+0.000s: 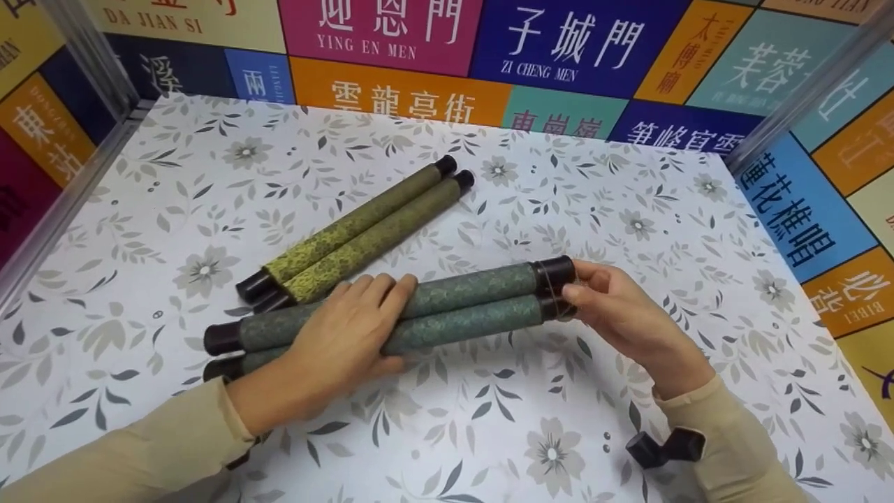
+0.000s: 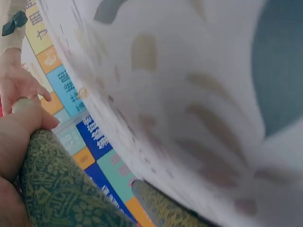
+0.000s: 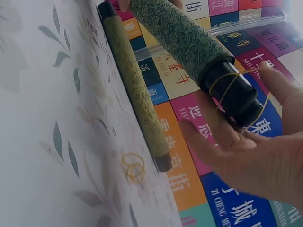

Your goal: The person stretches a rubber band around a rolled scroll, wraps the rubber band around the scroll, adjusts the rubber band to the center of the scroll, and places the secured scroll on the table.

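Note:
A green patterned scroll (image 1: 468, 290) with two rollers and black end knobs lies slantwise across the middle of the head view. My left hand (image 1: 356, 318) grips it around the middle, fingers over both rollers. At its right end, my right hand (image 1: 621, 314) holds a thin rubber band (image 1: 550, 283) by the black knobs. The right wrist view shows this rubber band (image 3: 228, 86) looped over a black knob (image 3: 232, 92) and stretched out to a finger (image 3: 279, 87). Behind the green scroll rests a yellow-green scroll (image 1: 370, 223), also with two rollers and black knobs.
Loose yellow rubber bands (image 3: 134, 168) lie on the white floral tabletop (image 1: 552, 202) in the right wrist view. Colourful panels with lettering (image 1: 391, 35) stand along the back and sides. A black device (image 1: 667, 447) sits on the right sleeve.

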Demonstrator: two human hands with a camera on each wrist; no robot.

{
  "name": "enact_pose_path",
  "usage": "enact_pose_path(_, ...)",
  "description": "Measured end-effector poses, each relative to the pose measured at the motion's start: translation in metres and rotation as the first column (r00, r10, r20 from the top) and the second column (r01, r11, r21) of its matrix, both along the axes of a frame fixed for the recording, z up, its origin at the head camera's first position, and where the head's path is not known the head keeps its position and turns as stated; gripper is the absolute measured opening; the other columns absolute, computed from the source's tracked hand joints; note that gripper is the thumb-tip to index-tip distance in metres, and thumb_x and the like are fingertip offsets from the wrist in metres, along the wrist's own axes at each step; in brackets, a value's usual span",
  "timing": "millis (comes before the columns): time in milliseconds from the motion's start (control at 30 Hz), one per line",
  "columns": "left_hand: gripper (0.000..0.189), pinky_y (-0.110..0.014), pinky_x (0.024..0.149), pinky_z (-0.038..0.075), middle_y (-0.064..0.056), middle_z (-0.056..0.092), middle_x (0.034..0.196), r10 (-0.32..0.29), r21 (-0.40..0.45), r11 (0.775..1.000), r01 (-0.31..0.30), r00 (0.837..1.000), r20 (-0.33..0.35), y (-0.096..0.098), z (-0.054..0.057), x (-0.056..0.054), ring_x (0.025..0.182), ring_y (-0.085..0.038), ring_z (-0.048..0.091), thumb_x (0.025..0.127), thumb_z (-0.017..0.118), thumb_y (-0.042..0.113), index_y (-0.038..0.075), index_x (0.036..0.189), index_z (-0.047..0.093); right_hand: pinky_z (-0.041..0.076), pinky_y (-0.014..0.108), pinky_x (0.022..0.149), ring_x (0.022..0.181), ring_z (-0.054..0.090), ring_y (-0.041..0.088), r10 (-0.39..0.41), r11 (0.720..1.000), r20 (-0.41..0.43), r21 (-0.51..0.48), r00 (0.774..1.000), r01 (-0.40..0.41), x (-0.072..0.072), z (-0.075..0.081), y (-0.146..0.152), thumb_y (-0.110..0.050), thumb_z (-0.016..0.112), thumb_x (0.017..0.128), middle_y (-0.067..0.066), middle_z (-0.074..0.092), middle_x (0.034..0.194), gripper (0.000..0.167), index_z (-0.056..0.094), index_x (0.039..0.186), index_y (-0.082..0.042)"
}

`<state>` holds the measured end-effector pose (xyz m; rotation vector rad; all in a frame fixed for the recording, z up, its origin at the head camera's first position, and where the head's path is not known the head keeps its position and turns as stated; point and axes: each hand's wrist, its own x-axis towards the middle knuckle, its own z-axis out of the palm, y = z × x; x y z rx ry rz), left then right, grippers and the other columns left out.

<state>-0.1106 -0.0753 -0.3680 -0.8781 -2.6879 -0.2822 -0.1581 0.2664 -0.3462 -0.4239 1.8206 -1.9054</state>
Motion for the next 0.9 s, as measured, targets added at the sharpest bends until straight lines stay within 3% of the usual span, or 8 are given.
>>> enact_pose_path(133, 0.096, -0.043, 0.088, 0.054, -0.011, 0.06, 0.113, -0.035, 0.018, 0.999, 0.034, 0.999, 0.039, -0.005, 0.005, 0.0, 0.1, -0.028, 0.06, 0.065, 0.087, 0.047, 0.005, 0.14, 0.045, 0.055, 0.026, 0.093, 0.106, 0.065, 0.014, -0.016, 0.999, -0.095, 0.045, 0.995, 0.02, 0.003, 0.006, -0.001, -0.007, 0.063, 0.092, 0.007, 0.065, 0.122, 0.048, 0.051, 0.138, -0.001)
enact_pose_path(233, 0.096, -0.046, 0.093, 0.054, -0.011, 0.061, 0.117, -0.073, 0.005, 0.997, 0.073, 0.995, 0.061, -0.009, 0.01, 0.0, 0.105, -0.028, 0.06, 0.066, 0.087, 0.047, 0.006, 0.142, 0.045, 0.056, 0.027, 0.094, 0.111, 0.063, 0.017, 0.021, 0.98, -0.236, 0.197, 0.972, 0.027, 0.006, 0.008, -0.003, 0.0, 0.07, 0.085, 0.009, 0.061, 0.131, 0.061, 0.049, 0.141, -0.005)
enact_pose_path(367, 0.092, -0.046, 0.092, 0.055, -0.01, 0.061, 0.118, -0.135, -0.022, 0.99, 0.137, 0.987, 0.082, -0.014, 0.015, -0.002, 0.106, -0.028, 0.06, 0.067, 0.087, 0.044, 0.007, 0.141, 0.046, 0.051, 0.026, 0.099, 0.116, 0.059, 0.014, 0.205, 0.896, -0.417, 0.445, 0.885, 0.002, 0.009, 0.008, -0.003, -0.005, 0.078, 0.078, 0.002, 0.057, 0.139, 0.071, 0.049, 0.142, -0.017)
enact_pose_path(467, 0.09, -0.044, 0.089, 0.056, -0.009, 0.062, 0.114, -0.167, 0.014, 0.986, 0.167, 0.975, 0.144, -0.018, 0.019, -0.006, 0.1, -0.026, 0.062, 0.067, 0.086, 0.041, 0.007, 0.141, 0.047, 0.047, 0.023, 0.1, 0.115, 0.058, 0.012, 0.287, 0.861, -0.514, 0.509, 0.808, 0.018, 0.013, 0.009, -0.004, -0.015, 0.084, 0.074, -0.003, 0.058, 0.135, 0.076, 0.049, 0.141, -0.022)
enact_pose_path(567, 0.088, -0.042, 0.087, 0.058, -0.007, 0.063, 0.11, -0.188, 0.061, 0.982, 0.179, 0.958, 0.215, -0.023, 0.023, -0.01, 0.094, -0.023, 0.063, 0.067, 0.085, 0.038, 0.006, 0.141, 0.048, 0.043, 0.019, 0.104, 0.116, 0.056, 0.014, 0.341, 0.846, -0.652, 0.526, 0.677, 0.081, 0.017, 0.013, -0.01, -0.023, 0.087, 0.071, 0.0, 0.057, 0.134, 0.08, 0.048, 0.14, -0.016)
enact_pose_path(733, 0.087, -0.04, 0.085, 0.059, -0.007, 0.064, 0.11, -0.233, 0.063, 0.973, 0.224, 0.922, 0.309, -0.03, 0.027, -0.016, 0.093, -0.021, 0.064, 0.066, 0.082, 0.033, 0.006, 0.142, 0.048, 0.04, 0.023, 0.112, 0.119, 0.056, 0.019, 0.464, 0.787, -0.802, 0.568, 0.376, 0.24, 0.026, 0.019, -0.023, -0.031, 0.085, 0.072, 0.006, 0.057, 0.133, 0.078, 0.05, 0.136, -0.004)
enact_pose_path(833, 0.087, -0.041, 0.086, 0.059, -0.006, 0.064, 0.112, -0.256, 0.046, 0.965, 0.257, 0.898, 0.357, -0.031, 0.026, -0.017, 0.095, -0.021, 0.064, 0.067, 0.081, 0.032, 0.006, 0.143, 0.047, 0.041, 0.037, 0.113, 0.116, 0.06, 0.02, 0.538, 0.736, -0.804, 0.594, 0.252, 0.324, 0.033, 0.024, -0.027, -0.038, 0.083, 0.07, 0.006, 0.062, 0.126, 0.073, 0.055, 0.129, -0.004)
enact_pose_path(900, 0.086, -0.04, 0.087, 0.059, -0.006, 0.064, 0.113, -0.261, 0.03, 0.962, 0.27, 0.889, 0.376, -0.031, 0.024, -0.016, 0.095, -0.02, 0.064, 0.068, 0.081, 0.033, 0.008, 0.143, 0.047, 0.043, 0.045, 0.11, 0.111, 0.062, 0.019, 0.581, 0.707, -0.787, 0.614, 0.205, 0.351, 0.038, 0.027, -0.03, -0.042, 0.083, 0.069, 0.005, 0.065, 0.121, 0.071, 0.058, 0.124, -0.005)
